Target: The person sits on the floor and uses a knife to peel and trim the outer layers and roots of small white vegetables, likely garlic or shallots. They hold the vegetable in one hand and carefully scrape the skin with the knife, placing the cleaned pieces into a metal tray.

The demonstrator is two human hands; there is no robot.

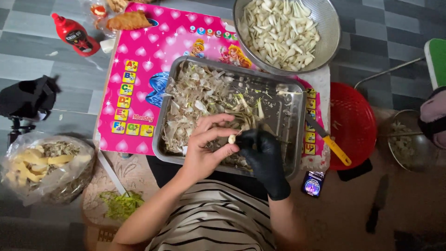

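Small pale peeled piece (231, 138) (between both hands)

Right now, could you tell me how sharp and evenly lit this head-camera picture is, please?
Head view: soft, even light, no hard shadows; mild glare on the metal tray rim and colander; the left hand and gloved right hand on the pale piece are fairly sharp; bottom corners are dim and slightly blurred.

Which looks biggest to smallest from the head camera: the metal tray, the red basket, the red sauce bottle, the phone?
1. metal tray
2. red basket
3. red sauce bottle
4. phone
The tray lies higher, closer to the camera, yet is clearly largest.
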